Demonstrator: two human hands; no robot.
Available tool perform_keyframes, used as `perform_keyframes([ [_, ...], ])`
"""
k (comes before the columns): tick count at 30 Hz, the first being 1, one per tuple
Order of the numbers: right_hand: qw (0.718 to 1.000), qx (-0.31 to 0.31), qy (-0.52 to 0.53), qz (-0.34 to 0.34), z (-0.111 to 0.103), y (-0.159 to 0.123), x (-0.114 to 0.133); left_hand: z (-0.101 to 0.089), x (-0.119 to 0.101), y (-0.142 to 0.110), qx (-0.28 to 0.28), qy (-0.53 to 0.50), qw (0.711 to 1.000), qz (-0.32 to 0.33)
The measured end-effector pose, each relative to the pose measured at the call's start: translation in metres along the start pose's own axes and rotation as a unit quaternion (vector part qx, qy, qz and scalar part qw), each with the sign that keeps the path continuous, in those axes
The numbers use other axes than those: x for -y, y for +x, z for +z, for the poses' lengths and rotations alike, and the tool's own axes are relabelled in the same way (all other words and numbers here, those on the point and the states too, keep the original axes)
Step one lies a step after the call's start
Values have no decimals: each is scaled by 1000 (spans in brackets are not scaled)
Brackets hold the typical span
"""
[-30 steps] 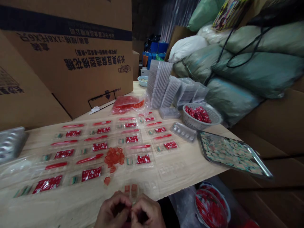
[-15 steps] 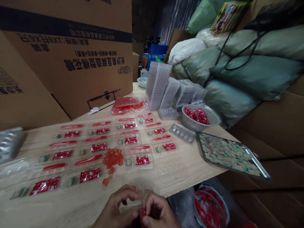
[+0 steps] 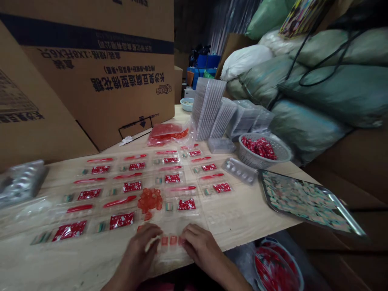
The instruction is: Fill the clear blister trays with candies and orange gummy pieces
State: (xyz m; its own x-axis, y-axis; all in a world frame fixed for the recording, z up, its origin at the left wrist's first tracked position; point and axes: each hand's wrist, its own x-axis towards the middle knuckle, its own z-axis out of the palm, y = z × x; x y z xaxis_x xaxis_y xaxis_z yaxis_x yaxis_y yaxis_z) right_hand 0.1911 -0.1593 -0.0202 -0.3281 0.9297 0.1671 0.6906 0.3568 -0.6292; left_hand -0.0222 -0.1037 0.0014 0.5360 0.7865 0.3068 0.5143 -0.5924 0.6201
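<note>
At the front of the table a clear plastic blister tray (image 3: 169, 256) lies flat, with red translucent squares (image 3: 173, 241) in a row in its small cavities. My left hand (image 3: 142, 246) is at the row's left end, fingers curled and closed; whatever sits under its fingertips is hidden. At the right end, my right hand (image 3: 200, 244) has its fingertips pressed together on a red square, only part of which shows. Just beyond the hands is a loose pile of red translucent pieces (image 3: 150, 201). Filled trays with red sachets (image 3: 121, 220) and red plastic knives (image 3: 120, 201) lie around it.
Stacked clear trays (image 3: 209, 109) stand at the back. To the right are a basket (image 3: 253, 161) of red sachets and a metal tray (image 3: 348, 213) of pale pieces overhanging the edge. A large carton (image 3: 133, 93) stands back left. Below the edge sits a tub (image 3: 298, 275) of red packets.
My hands have moved apart and lowered onto the tray; earlier they were together over a red piece. Red squares now show in the tray between them. The view has shifted slightly left.
</note>
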Motion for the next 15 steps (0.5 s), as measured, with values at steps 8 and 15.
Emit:
perform_keyframes([
  [8, 998, -18, 62, 18, -5, -5, 1, -2, 13, -22, 105, 114, 988, 1],
  [15, 875, -49, 460, 139, 10, -15, 44, -5, -23, -28, 85, -100, 991, -36],
])
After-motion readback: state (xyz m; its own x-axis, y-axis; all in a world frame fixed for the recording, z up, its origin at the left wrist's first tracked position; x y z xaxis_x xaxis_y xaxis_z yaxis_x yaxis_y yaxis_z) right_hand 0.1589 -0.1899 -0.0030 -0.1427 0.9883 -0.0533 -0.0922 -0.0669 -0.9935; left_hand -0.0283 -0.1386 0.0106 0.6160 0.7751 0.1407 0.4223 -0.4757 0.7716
